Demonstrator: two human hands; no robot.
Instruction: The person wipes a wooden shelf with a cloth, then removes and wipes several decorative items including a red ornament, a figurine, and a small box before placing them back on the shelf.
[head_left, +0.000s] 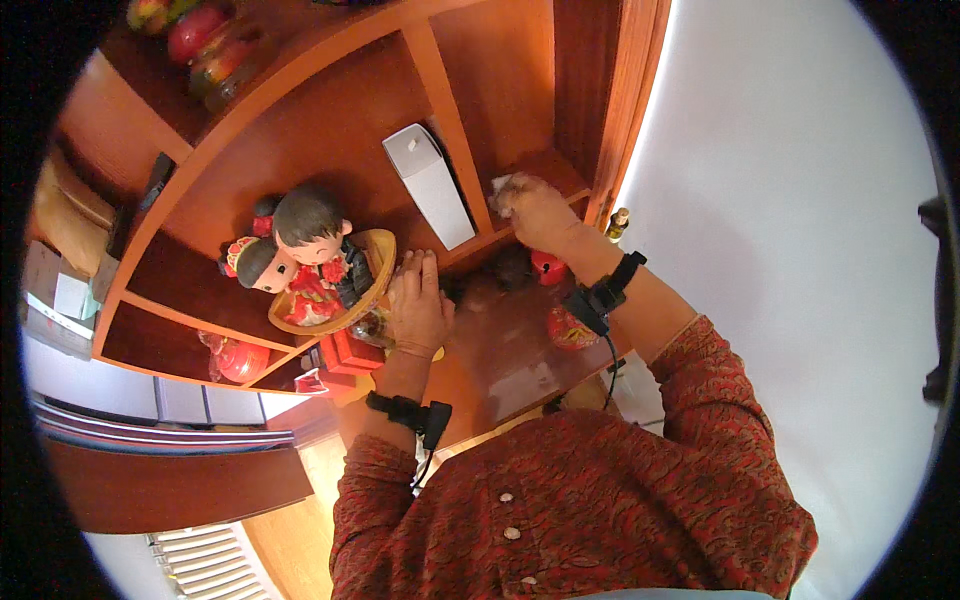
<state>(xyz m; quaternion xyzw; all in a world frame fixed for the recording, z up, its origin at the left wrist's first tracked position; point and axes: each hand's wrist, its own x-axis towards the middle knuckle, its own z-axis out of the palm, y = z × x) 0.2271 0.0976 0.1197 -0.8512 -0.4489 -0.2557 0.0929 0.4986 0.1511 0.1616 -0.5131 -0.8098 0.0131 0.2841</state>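
My right hand is closed around a crumpled whitish cloth or tissue, inside the right compartment of a reddish wooden shelf unit. My left hand lies with its fingers together on the shelf edge and appears to hold nothing. Beside it, a figurine of a couple sits in a yellow boat-shaped base. Between the figurine and the upright divider stands a tall white box, slightly tilted in the view. What my right palm covers is hidden.
A red round ornament and a small dark bottle are near my right forearm. Red boxes lie left of my left wrist. A red wrapped item occupies a lower left compartment. A white wall rises at the right.
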